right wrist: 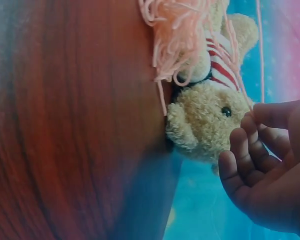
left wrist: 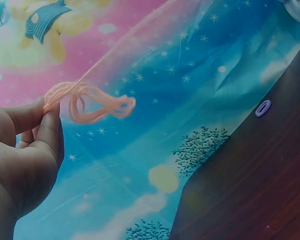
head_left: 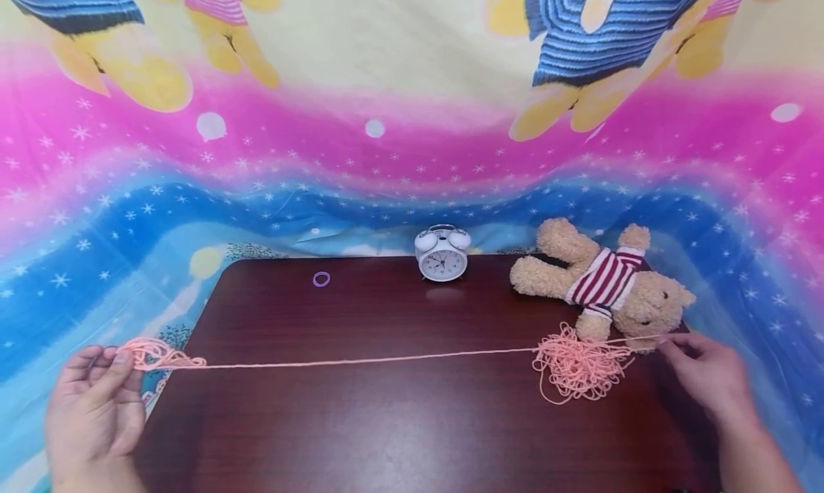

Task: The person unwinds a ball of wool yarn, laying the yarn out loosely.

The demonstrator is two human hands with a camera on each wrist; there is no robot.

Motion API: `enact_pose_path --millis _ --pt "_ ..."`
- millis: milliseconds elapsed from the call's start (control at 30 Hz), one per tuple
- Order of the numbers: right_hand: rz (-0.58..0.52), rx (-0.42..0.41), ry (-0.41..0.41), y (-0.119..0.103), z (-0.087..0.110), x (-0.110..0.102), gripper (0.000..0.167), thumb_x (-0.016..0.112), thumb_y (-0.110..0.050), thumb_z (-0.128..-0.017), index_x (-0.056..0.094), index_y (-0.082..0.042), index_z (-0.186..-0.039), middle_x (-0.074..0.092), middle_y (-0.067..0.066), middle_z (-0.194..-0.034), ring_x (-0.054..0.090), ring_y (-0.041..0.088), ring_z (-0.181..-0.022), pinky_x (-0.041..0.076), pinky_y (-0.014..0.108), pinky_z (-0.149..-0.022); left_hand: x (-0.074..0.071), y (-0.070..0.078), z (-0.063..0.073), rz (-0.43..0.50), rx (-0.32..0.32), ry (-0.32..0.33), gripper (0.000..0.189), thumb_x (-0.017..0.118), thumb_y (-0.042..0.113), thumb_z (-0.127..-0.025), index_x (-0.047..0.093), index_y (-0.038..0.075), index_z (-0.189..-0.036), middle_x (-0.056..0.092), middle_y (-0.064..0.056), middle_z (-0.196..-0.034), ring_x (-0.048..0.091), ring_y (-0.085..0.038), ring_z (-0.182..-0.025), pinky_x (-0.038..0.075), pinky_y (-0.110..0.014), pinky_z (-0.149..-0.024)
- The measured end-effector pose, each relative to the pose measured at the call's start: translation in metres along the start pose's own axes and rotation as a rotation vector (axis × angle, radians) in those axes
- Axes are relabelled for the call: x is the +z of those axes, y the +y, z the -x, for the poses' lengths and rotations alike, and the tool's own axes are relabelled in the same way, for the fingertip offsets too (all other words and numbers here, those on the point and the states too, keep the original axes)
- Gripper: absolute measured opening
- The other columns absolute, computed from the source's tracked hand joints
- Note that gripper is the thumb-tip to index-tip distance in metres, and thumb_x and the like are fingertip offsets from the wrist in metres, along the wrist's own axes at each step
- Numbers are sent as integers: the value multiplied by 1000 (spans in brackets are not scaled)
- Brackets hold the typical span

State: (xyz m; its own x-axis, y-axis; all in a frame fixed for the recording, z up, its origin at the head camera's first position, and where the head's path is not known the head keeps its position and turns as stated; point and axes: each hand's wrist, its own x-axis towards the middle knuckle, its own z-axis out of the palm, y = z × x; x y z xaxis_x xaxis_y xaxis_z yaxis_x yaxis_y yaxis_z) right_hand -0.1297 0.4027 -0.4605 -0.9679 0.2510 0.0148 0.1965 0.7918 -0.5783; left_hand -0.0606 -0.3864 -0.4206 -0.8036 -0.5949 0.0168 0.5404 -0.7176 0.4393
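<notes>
My left hand [head_left: 96,407], off the table's left edge, pinches a small looped bundle of peach yarn [left wrist: 92,105] between thumb and fingers. From that bundle one taut strand [head_left: 360,360] runs rightward over the table to a loose tangled heap of the same yarn [head_left: 579,368]. At the right, my right hand [head_left: 711,378] pinches a strand beside the heap with thumb and forefinger; the right wrist view shows the strand meeting the fingertips [right wrist: 250,117]. Right behind the heap a teddy bear [head_left: 605,285] in a red-and-white striped shirt lies on its back, its head near my right hand.
A white twin-bell alarm clock [head_left: 442,253] stands at the table's back edge. Left of it lies a purple ring-shaped band [head_left: 321,279]. The dark brown table [head_left: 386,428] is bordered behind and at the sides by a colourful printed cloth [head_left: 360,207].
</notes>
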Motion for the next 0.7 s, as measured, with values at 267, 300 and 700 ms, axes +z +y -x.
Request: enact_pose_path --millis 267,300,700 --pt "86 -76 -77 -2 -1 14 44 63 -39 -103 73 2 -118 67 34 -119 59 58 -109 51 57 -80 4 -14 7 -5 -57 -61 33 47 -31 -90 55 -6 -110 64 -17 -96 70 -28 -84 64 -36 -79" --pt "94 -78 -90 -3 -1 16 46 63 -40 -103 73 2 -118 67 34 -118 59 58 -109 52 59 -80 5 -17 8 -1 -56 -70 33 47 -32 -90 55 -6 -109 64 -18 -96 70 -28 -84 64 -37 -79" --pt "75 -132 -106 -19 6 11 46 62 -43 -103 69 -4 -126 69 30 -119 61 56 -108 52 58 -77 17 -39 17 -14 -67 -151 29 45 -31 -92 56 -8 -107 65 -19 -95 71 -28 -85 63 -36 -79"
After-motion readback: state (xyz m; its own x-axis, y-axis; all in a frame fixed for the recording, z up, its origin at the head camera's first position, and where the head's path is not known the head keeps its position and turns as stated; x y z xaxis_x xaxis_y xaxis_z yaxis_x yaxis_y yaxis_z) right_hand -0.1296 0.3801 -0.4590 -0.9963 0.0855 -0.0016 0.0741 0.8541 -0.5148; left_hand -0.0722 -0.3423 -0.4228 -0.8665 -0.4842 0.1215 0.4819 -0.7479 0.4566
